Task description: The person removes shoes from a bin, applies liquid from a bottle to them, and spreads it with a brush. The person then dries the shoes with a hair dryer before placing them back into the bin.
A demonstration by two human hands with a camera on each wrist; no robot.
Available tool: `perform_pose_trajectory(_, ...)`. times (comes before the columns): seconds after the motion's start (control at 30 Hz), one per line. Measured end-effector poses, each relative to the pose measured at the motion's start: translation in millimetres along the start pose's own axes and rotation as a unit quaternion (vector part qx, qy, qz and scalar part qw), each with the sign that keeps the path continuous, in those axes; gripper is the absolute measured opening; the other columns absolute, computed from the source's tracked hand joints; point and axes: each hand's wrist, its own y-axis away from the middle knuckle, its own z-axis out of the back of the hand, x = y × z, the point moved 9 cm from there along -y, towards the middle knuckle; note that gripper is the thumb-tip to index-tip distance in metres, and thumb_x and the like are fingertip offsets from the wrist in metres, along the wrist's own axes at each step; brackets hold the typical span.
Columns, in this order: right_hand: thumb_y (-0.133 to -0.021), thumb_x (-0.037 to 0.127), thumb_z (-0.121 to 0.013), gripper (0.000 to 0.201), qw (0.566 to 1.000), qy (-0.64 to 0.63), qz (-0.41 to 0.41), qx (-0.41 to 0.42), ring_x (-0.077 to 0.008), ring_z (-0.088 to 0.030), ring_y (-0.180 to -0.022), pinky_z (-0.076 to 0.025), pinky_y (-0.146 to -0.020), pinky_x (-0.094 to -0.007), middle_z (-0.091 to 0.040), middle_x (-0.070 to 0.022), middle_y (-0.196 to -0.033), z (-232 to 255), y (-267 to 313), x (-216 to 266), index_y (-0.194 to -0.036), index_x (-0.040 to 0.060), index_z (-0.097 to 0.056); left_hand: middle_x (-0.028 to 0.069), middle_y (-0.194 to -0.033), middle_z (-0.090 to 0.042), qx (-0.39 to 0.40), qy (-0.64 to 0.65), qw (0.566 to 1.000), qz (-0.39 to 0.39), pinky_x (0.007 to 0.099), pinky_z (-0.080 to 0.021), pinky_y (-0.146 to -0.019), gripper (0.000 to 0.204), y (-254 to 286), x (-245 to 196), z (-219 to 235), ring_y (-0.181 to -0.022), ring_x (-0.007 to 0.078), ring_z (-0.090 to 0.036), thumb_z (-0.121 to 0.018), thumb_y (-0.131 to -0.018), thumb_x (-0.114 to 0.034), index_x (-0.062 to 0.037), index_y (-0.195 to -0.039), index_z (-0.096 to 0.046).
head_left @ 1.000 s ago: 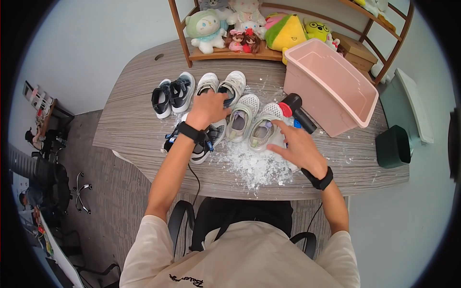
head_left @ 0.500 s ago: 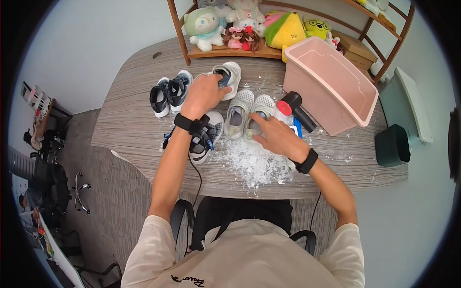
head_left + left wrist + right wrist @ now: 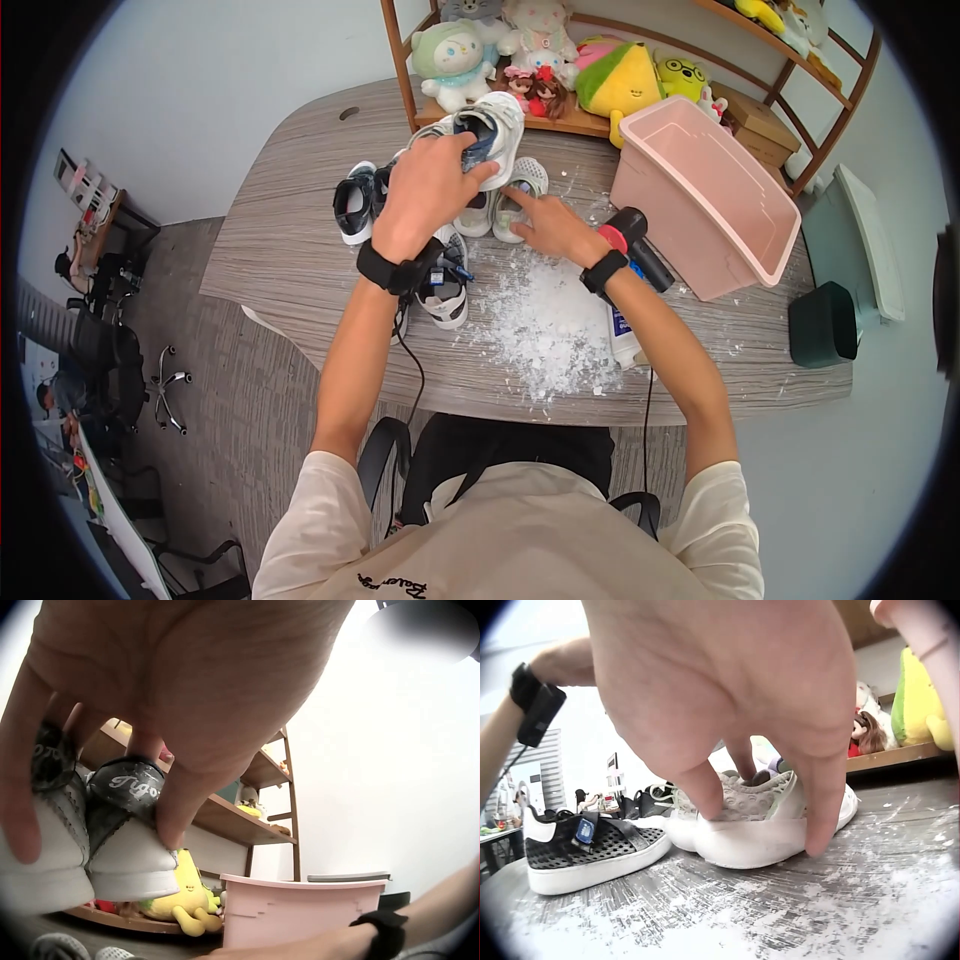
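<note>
Above the tabletop, my left hand (image 3: 422, 195) (image 3: 180, 682) grips a pair of white shoes (image 3: 503, 140) (image 3: 131, 859) with dark linings. The left wrist view shows their heels side by side, lettering on the inner backs, fingers and thumb around them. My right hand (image 3: 560, 232) (image 3: 727, 682) pinches a pale mesh shoe (image 3: 527, 178) (image 3: 754, 844) at its heel; the shoe is on the table, a similar pale shoe (image 3: 473, 220) beside it. Black-and-white perforated shoes (image 3: 446, 305) (image 3: 592, 859) lie below my left wrist, partly hidden by it.
Black shoes (image 3: 353, 207) stand at the left. White flakes (image 3: 550, 325) cover the front middle. A black-and-red device (image 3: 640, 250), a white tube (image 3: 623, 340) and a pink bin (image 3: 700, 235) are on the right. Plush toys (image 3: 450, 62) fill the shelf (image 3: 570, 122) behind.
My left hand has gripped and lifted the white pair away from the table. My right hand has moved left and forward with the pale shoes, baring more white flakes.
</note>
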Motion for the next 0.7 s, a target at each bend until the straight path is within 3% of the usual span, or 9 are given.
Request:
perform_pose_trajectory(0.07,-0.091,0.020,-0.066,0.056,1.000,-0.015,-0.008,0.003,-0.0482,-0.064,-0.097,-0.050,-0.089,-0.0530,-0.066,-0.0337,-0.102,-8.5,-10.4,-2.3,-0.141,0.0032,-0.047,0.0283,-0.093,-0.070,0.005,0.029,1.000,-0.010,0.0454,-0.054,-0.081,0.050,2.2,-7.8,-2.2,-0.090,0.0422,-0.069,-0.075,-0.086,-0.035,0.0059,-0.114,-0.070)
perform_pose_trajectory(0.17,-0.090,0.018,-0.065,0.052,0.997,-0.027,0.018,-0.066,-0.0494,-0.064,-0.104,-0.052,-0.091,-0.0516,-0.066,-0.0352,-0.102,-23.9,-33.5,-23.4,-0.136,-0.0008,-0.050,0.0286,-0.092,-0.070,-0.011,0.032,0.999,-0.027,0.0457,-0.053,-0.080,0.049,6.5,-20.6,-4.3,-0.089,0.0418,-0.069,-0.075,-0.085,-0.035,0.0050,-0.113,-0.070)
perform_pose_trajectory(0.23,-0.090,0.019,-0.065,0.045,0.992,-0.077,0.066,-0.073,-0.0469,-0.065,-0.101,-0.052,-0.091,-0.0509,-0.067,-0.0330,-0.102,-23.4,-38.2,-32.9,-0.128,-0.0036,-0.055,0.0285,-0.091,-0.069,-0.021,0.035,0.998,-0.044,0.0460,-0.053,-0.077,0.047,12.1,-27.6,-6.0,-0.087,0.0420,-0.069,-0.076,-0.085,-0.036,0.0032,-0.112,-0.071)
perform_pose_trajectory(0.33,-0.090,0.020,-0.066,0.043,0.989,-0.087,0.069,-0.095,-0.0442,-0.068,-0.095,-0.052,-0.089,-0.0494,-0.069,-0.0299,-0.099,18.3,-4.5,-47.4,-0.125,-0.0037,-0.058,0.0268,-0.087,-0.068,-0.003,0.051,0.998,-0.034,0.0463,-0.052,-0.075,0.047,29.5,-42.8,-9.7,-0.082,0.0424,-0.067,-0.077,-0.084,-0.036,0.0023,-0.110,-0.072)
perform_pose_trajectory(0.4,-0.091,0.021,-0.066,0.045,0.990,-0.114,-0.031,-0.072,-0.0388,-0.070,-0.086,-0.053,-0.084,-0.0453,-0.071,-0.0270,-0.094,61.7,41.9,-39.1,-0.127,-0.0034,-0.057,0.0238,-0.083,-0.066,-0.011,0.057,0.997,-0.042,0.0457,-0.052,-0.072,0.044,48.1,-53.2,-18.1,-0.077,0.0415,-0.066,-0.079,-0.082,-0.035,0.0005,-0.108,-0.073)
perform_pose_trajectory(0.47,-0.092,0.021,-0.066,0.047,0.986,-0.127,-0.082,-0.071,-0.0301,-0.071,-0.080,-0.054,-0.076,-0.0397,-0.072,-0.0221,-0.089,72.3,70.4,-69.1,-0.130,-0.0043,-0.056,0.0213,-0.082,-0.064,-0.005,0.096,0.994,-0.048,0.0456,-0.052,-0.068,0.040,68.8,-66.6,-30.2,-0.074,0.0397,-0.066,-0.081,-0.080,-0.033,-0.0023,-0.105,-0.074)
perform_pose_trajectory(0.5,-0.092,0.021,-0.066,0.047,0.986,-0.127,-0.085,-0.071,-0.0301,-0.071,-0.080,-0.054,-0.076,-0.0397,-0.072,-0.0221,-0.089,76.9,84.3,-76.3,-0.130,-0.0043,-0.056,0.0213,-0.082,-0.064,-0.003,0.099,0.994,-0.049,0.0456,-0.052,-0.068,0.040,77.6,-72.8,-38.1,-0.074,0.0397,-0.066,-0.081,-0.080,-0.033,-0.0023,-0.105,-0.074)
perform_pose_trajectory(0.57,-0.094,0.020,-0.067,0.045,0.973,-0.168,-0.134,-0.079,-0.0150,-0.067,-0.078,-0.051,-0.065,-0.0280,-0.071,-0.0107,-0.087,90.5,116.3,-80.7,-0.133,0.0006,-0.054,0.0185,-0.083,-0.062,0.016,0.068,0.996,-0.061,0.0451,-0.052,-0.063,0.038,95.2,-85.4,-57.1,-0.073,0.0373,-0.066,-0.081,-0.079,-0.033,-0.0051,-0.103,-0.074)
perform_pose_trajectory(0.7,-0.093,0.018,-0.069,0.045,0.963,-0.200,-0.150,-0.096,-0.0127,-0.066,-0.077,-0.048,-0.063,-0.0250,-0.069,-0.0067,-0.083,96.4,145.9,-79.8,-0.132,-0.0004,-0.055,0.0152,-0.087,-0.060,0.073,0.004,0.994,-0.080,0.0432,-0.053,-0.060,0.037,116.5,-91.9,-96.9,-0.076,0.0345,-0.068,-0.083,-0.076,-0.031,-0.0084,-0.105,-0.074)
